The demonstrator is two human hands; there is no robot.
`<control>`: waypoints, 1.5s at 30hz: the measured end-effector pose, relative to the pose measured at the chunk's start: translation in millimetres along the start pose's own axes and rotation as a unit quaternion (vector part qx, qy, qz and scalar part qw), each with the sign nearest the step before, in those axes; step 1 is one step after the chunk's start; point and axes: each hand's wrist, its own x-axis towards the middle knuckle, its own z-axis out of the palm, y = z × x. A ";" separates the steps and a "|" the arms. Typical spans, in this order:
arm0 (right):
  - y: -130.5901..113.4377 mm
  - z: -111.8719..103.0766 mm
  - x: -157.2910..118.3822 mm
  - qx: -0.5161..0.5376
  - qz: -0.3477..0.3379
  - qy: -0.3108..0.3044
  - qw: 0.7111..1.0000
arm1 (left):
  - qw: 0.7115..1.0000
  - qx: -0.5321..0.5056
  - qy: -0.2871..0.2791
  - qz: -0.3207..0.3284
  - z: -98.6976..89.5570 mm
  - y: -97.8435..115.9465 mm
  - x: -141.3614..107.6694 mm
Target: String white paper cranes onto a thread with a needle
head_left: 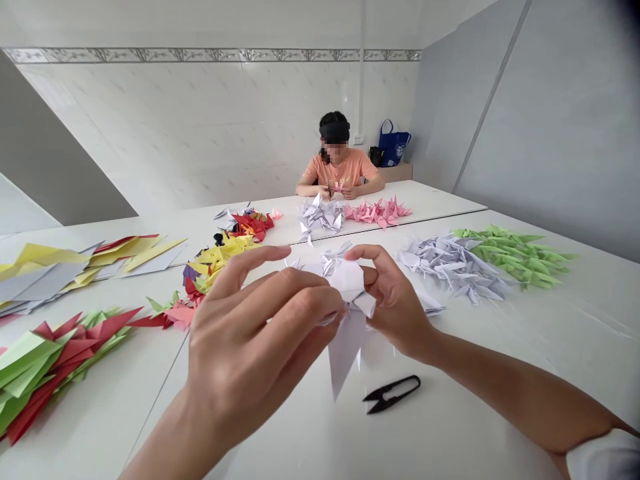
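Between my two hands is a white paper crane (349,283), partly hidden by my fingers, with one pointed end hanging down. My left hand (260,333) closes on its left side, index finger raised. From the right, my right hand (395,300) grips its other side, the thumb and fingers curled around the paper. Below the crane, a pair of black thread snips (392,395) lies on the white table (450,413). More white folded paper pieces (431,305) lie behind my right hand.
Piles of white cranes (450,263) and green cranes (520,257) lie at right. On the left are yellow and grey paper sheets (50,267) and red and green folded pieces (55,360). A person (340,163) sits across, near white and pink cranes (377,212).
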 end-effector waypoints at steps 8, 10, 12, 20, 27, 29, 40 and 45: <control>0.9 1.5 -0.7 0.062 0.039 0.002 0.997 | 1.000 0.029 0.010 0.005 3.1 -0.5 -1.6; -0.5 1.1 -2.0 0.050 0.044 -0.009 0.998 | 0.999 0.020 0.010 -0.023 4.7 -3.4 -2.7; -2.4 0.4 -3.1 0.028 0.040 -0.017 0.999 | 0.998 0.012 0.011 -0.061 6.6 -7.1 -4.0; -4.7 0.9 -3.3 -0.086 -0.039 0.058 0.994 | 0.974 -0.095 0.001 -0.205 11.1 -14.0 -5.6; -3.8 -0.2 -4.7 -0.163 -0.072 0.075 0.981 | 0.960 -0.132 0.007 -0.246 10.6 -14.5 -7.1; -3.9 -0.1 -3.0 -0.156 -0.068 0.076 0.982 | 0.963 -0.127 0.005 -0.237 11.0 -14.4 -6.8; 3.5 -3.8 1.8 -0.125 -0.078 0.038 0.988 | 0.993 -0.011 0.044 -0.112 9.7 -7.0 -6.4; 8.4 -5.4 2.6 -0.098 -0.078 0.016 0.992 | 0.997 0.008 0.044 -0.066 6.3 0.5 -3.2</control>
